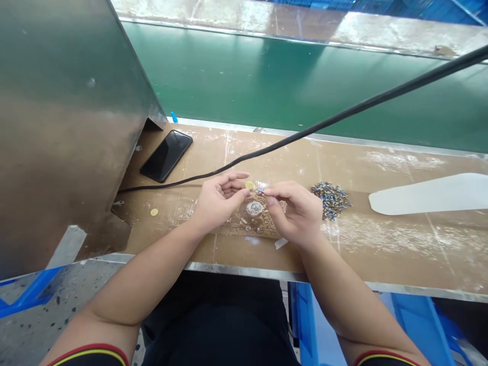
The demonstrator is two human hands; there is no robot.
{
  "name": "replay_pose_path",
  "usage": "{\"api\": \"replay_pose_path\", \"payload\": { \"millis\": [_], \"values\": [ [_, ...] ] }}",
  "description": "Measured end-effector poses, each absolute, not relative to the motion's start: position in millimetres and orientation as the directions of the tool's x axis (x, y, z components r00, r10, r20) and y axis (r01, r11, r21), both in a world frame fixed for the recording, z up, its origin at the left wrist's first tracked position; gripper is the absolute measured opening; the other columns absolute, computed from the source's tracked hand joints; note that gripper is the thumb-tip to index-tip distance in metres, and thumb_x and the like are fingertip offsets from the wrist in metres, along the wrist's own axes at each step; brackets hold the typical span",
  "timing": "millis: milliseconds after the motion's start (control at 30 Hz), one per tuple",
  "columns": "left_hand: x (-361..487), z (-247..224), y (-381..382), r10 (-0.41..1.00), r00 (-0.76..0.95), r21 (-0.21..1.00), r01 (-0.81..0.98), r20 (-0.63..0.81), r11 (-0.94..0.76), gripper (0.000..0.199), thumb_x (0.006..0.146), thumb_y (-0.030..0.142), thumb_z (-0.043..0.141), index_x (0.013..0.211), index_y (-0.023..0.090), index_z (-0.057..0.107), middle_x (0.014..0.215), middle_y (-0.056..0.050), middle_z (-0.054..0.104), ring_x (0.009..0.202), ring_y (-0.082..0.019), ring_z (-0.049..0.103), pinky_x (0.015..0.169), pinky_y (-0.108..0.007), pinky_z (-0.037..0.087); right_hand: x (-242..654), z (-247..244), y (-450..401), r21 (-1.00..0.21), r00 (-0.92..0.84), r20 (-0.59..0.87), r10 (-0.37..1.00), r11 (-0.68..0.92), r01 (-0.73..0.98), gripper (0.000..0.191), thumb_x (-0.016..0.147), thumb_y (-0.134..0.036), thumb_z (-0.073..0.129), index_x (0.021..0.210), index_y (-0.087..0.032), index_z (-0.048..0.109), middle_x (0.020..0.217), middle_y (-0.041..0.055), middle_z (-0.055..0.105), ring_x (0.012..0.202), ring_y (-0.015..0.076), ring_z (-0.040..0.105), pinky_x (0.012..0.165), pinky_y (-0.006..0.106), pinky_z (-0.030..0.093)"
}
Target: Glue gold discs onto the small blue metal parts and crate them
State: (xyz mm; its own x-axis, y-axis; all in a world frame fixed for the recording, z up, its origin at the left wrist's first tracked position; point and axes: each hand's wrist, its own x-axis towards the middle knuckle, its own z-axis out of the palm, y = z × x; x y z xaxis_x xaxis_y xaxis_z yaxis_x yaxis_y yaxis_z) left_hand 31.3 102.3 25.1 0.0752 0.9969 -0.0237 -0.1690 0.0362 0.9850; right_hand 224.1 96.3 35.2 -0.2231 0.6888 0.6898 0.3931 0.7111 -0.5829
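Observation:
My left hand (223, 198) is closed in a pinch over the bench, with a small round yellow disc (249, 185) at its fingertips. Facing it, my right hand (293, 208) pinches a tiny blue-tipped piece (260, 191) between thumb and forefinger, close to the disc. What kind of part the piece is, I cannot make out. Below the fingertips, a small clear round fixture (254, 208) sits on the bench. To the right of my right hand lies a pile of small blue and brass-coloured parts (331, 200).
A black cable (274, 146) crosses above the cardboard-covered bench (389, 244). A phone (166, 155) and another yellow disc (154, 212) lie at left, near a large metal housing (64, 127). A white flat strip (430, 194) lies at right. Beyond runs a green belt (229, 76).

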Motion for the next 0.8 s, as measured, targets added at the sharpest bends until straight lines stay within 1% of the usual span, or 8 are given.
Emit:
{"api": "replay_pose_path", "payload": {
  "millis": [67, 133, 267, 367, 500, 600, 700, 800],
  "values": [
    [32.4, 24.3, 101.9, 0.996, 0.088, 0.983, -0.178, -0.028, 0.043, 0.033, 0.076, 0.026, 0.088, 0.105, 0.014, 0.079, 0.087, -0.007, 0.079, 0.085, -0.018, 0.078, 0.087, -0.032, 0.067, 223.3, 34.6, 95.6, -0.613, -0.214, 0.671, 0.71, 0.693, 0.378, 0.013, 0.099, -0.015, 0.062, 0.102, -0.025, 0.071, 0.087, 0.0022, 0.077, 0.074, 0.0187, 0.074, 0.063, 0.032, 0.062],
    [33.2, 24.2, 101.6, 0.994, 0.103, 0.978, -0.197, -0.044, 0.064, 0.029, 0.077, 0.031, 0.09, 0.098, 0.014, 0.079, 0.089, -0.009, 0.079, 0.085, -0.02, 0.079, 0.088, -0.033, 0.068, 222.9, 33.2, 94.9, -0.654, -0.213, 0.641, 0.737, 0.67, 0.351, 0.013, 0.099, -0.015, 0.062, 0.103, -0.024, 0.071, 0.088, 0.0027, 0.076, 0.073, 0.018, 0.074, 0.062, 0.031, 0.062],
    [33.7, 26.0, 101.6, 0.992, 0.107, 0.971, -0.221, -0.069, 0.091, 0.035, 0.078, 0.043, 0.091, 0.093, 0.014, 0.079, 0.086, -0.009, 0.079, 0.08, -0.02, 0.079, 0.084, -0.034, 0.068, 223.7, 29.2, 94.3, -0.711, -0.208, 0.593, 0.778, 0.628, 0.317, 0.012, 0.1, -0.017, 0.062, 0.105, -0.023, 0.072, 0.096, 0.0049, 0.077, 0.079, 0.0188, 0.076, 0.066, 0.032, 0.064],
    [33.5, 26.3, 101.8, 0.99, 0.114, 0.963, -0.249, -0.08, 0.106, 0.038, 0.077, 0.046, 0.092, 0.094, 0.014, 0.081, 0.086, -0.009, 0.08, 0.079, -0.019, 0.078, 0.084, -0.032, 0.068, 223.9, 27.2, 94.5, -0.725, -0.199, 0.588, 0.784, 0.619, 0.302, 0.012, 0.101, -0.018, 0.063, 0.106, -0.023, 0.072, 0.097, 0.0046, 0.077, 0.081, 0.019, 0.076, 0.068, 0.032, 0.064],
    [33.4, 24.7, 102.7, 0.98, 0.128, 0.907, -0.376, -0.153, 0.19, 0.04, 0.071, 0.046, 0.097, 0.093, 0.015, 0.083, 0.089, -0.009, 0.081, 0.079, -0.016, 0.078, 0.081, -0.025, 0.067, 221.6, 27.7, 95.1, -0.689, -0.171, 0.632, 0.756, 0.649, 0.323, 0.014, 0.101, -0.016, 0.063, 0.108, -0.024, 0.072, 0.102, 0.0043, 0.079, 0.088, 0.0195, 0.078, 0.072, 0.032, 0.066],
    [34.0, 25.1, 103.8, 0.961, 0.154, 0.842, -0.464, -0.228, 0.274, 0.041, 0.067, 0.045, 0.1, 0.089, 0.016, 0.083, 0.09, -0.009, 0.081, 0.079, -0.015, 0.077, 0.08, -0.024, 0.066, 219.7, 29.0, 95.9, -0.63, -0.169, 0.671, 0.722, 0.676, 0.383, 0.015, 0.101, -0.015, 0.064, 0.108, -0.025, 0.073, 0.1, 0.0028, 0.081, 0.088, 0.0194, 0.079, 0.072, 0.032, 0.067],
    [34.8, 26.5, 104.8, 0.947, 0.177, 0.799, -0.507, -0.27, 0.322, 0.038, 0.064, 0.042, 0.102, 0.084, 0.016, 0.082, 0.086, -0.008, 0.08, 0.075, -0.013, 0.076, 0.077, -0.021, 0.065, 219.5, 30.0, 96.9, -0.589, -0.197, 0.693, 0.694, 0.702, 0.4, 0.019, 0.1, -0.013, 0.066, 0.11, -0.026, 0.074, 0.097, 0.0008, 0.081, 0.084, 0.0181, 0.079, 0.071, 0.03, 0.067],
    [34.8, 26.5, 105.0, 0.946, 0.174, 0.802, -0.502, -0.273, 0.324, 0.038, 0.065, 0.042, 0.101, 0.083, 0.016, 0.082, 0.084, -0.008, 0.08, 0.076, -0.014, 0.076, 0.077, -0.022, 0.065, 220.1, 30.4, 97.3, -0.569, -0.219, 0.696, 0.684, 0.711, 0.413, 0.019, 0.1, -0.012, 0.067, 0.11, -0.027, 0.074, 0.099, 0.0001, 0.082, 0.087, 0.0182, 0.079, 0.073, 0.03, 0.068]
  ]
}}
